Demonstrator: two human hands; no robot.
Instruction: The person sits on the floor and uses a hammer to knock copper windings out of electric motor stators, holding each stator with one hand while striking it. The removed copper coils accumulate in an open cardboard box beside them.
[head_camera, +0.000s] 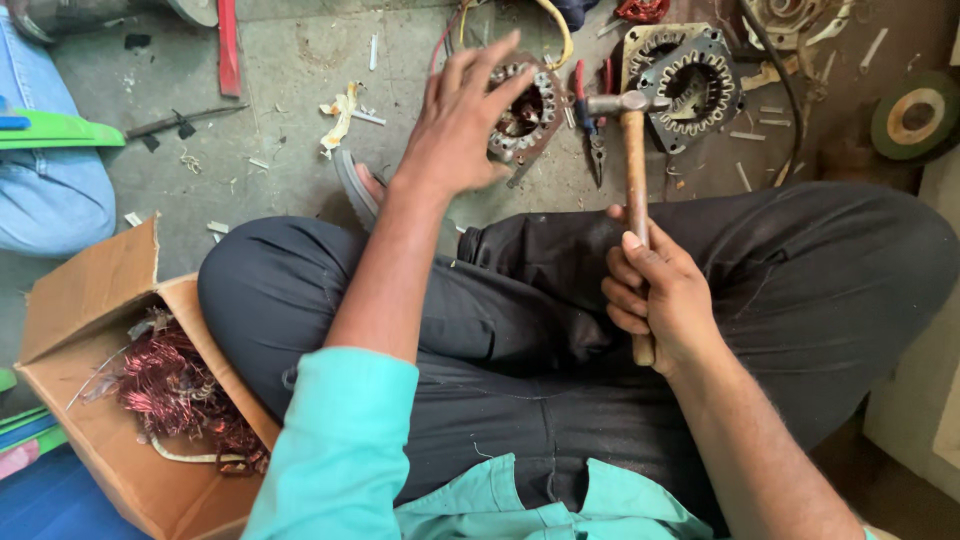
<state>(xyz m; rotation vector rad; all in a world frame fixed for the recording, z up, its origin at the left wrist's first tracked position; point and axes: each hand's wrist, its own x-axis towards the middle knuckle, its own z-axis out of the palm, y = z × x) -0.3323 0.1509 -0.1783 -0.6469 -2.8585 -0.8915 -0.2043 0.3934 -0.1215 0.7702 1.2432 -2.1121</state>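
I sit cross-legged on the floor in dark trousers. My right hand (662, 297) grips the wooden handle of a hammer (634, 150), held upright with its steel head pointing away over my knee. My left hand (462, 118) reaches forward with fingers spread, hovering over a round motor stator (530, 110) that lies on the concrete floor; whether it touches the stator I cannot tell. A second stator (690, 85) in a square frame lies just right of the hammer head.
A cardboard box (110, 300) of tangled copper wire (175, 395) stands at my left knee. Pliers (590, 125) lie between the stators. A grinding disc (915, 115) is at far right. Another person's jeans-clad leg (50, 190) is at left. Scraps litter the floor.
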